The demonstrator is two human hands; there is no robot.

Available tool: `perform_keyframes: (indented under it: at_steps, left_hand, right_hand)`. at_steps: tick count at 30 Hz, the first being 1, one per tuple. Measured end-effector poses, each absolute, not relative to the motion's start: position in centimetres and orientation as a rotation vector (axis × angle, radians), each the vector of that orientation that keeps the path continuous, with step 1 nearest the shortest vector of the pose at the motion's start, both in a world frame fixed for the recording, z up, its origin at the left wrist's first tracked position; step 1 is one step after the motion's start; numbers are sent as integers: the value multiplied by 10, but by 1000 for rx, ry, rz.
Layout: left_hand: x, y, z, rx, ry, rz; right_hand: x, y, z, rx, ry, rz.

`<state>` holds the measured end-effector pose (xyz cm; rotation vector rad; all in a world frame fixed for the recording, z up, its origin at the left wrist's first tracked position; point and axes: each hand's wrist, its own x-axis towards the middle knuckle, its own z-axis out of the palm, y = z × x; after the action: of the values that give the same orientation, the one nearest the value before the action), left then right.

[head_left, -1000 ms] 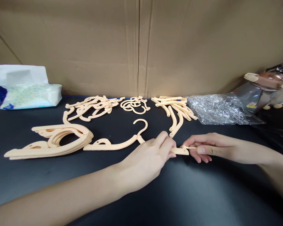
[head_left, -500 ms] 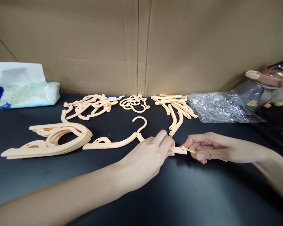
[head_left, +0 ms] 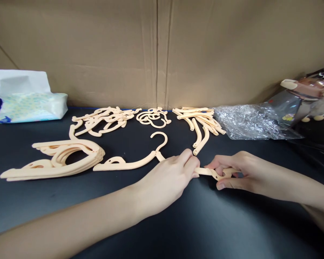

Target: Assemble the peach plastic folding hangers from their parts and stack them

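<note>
A peach plastic hanger (head_left: 135, 164) lies on the black table, its hook pointing away from me and its left arm stretched out to the left. My left hand (head_left: 172, 176) is closed around the hanger's right arm and hides part of it. At the far end of that arm, my right hand (head_left: 236, 174) pinches a peach hanger end piece (head_left: 226, 173) with a cut-out loop. The piece touches or overlaps the arm's tip; whether the two are joined I cannot tell.
Stacked folded hangers (head_left: 70, 160) lie at the left. Behind are piles of end pieces (head_left: 105, 120), hooks (head_left: 153, 117) and curved arms (head_left: 197, 118). A tissue pack (head_left: 32, 106), clear plastic bag (head_left: 253, 120) and plush-like figure (head_left: 310, 95) stand before a cardboard wall (head_left: 97, 54).
My right hand has turned the end piece, so its loop now shows between the fingers against the arm's tip. My left hand keeps its grip on the hanger.
</note>
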<state>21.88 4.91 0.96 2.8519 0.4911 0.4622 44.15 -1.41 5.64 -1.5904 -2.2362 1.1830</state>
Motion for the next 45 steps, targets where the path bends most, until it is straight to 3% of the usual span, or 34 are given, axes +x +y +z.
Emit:
perform_keyframes:
  at_steps: [8,15,18,32,45]
  left_hand:
    - [217,47,13,2857,428,502]
    - [218,48,12,2907,389,474]
    - [217,49,13,2901,361,458]
    - [214,48,12,2886,450,670]
    - [214,49,11,2930,535,686]
  right_hand:
    - [446,-16,53,-1583,-2363,902]
    - [470,-9,46,-1459,-2490,216]
    - [472,-8,48,-1457,-2432,75]
    - [455,-13,60,-1551,-2269,676]
    - [460,-13,46,-1539,-2460,490]
